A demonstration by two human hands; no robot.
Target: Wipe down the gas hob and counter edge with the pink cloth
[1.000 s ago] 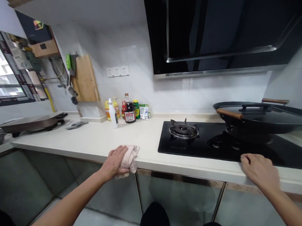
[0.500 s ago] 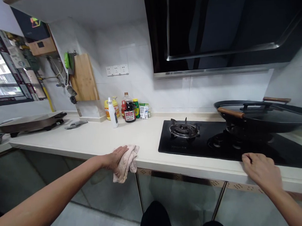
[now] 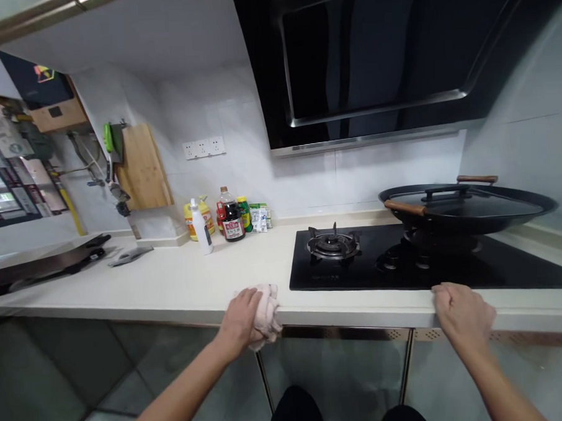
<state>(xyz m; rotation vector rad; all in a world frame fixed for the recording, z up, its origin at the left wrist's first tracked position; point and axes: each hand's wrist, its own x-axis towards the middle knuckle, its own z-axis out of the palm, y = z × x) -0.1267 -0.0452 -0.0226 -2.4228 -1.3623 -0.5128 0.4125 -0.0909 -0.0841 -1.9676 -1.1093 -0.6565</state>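
Note:
My left hand (image 3: 241,318) is closed on a pale pink cloth (image 3: 265,313), pressed over the front edge of the white countertop (image 3: 172,277). Part of the cloth lies on top, and the rest hangs down the front. To the right, my right hand (image 3: 465,314) rests as a loose fist on the counter edge, just in front of the black gas stove (image 3: 340,281). Its fingertips are hidden, and no object shows in it. On the stove's right burner sits a large black wok (image 3: 449,225) with a lid and wooden handles.
A white spray bottle (image 3: 201,229), a soy sauce bottle (image 3: 234,222) and packets (image 3: 260,217) stand by the wall. At left are an electric griddle (image 3: 41,264), a grey flat item (image 3: 130,256) and a hanging cutting board (image 3: 144,170). A range hood (image 3: 363,64) overhangs the stove.
My left hand has slid the cloth rightward along the counter edge, closer to the stove. My right hand stays at the edge in front of the stove. The head view has tilted slightly.

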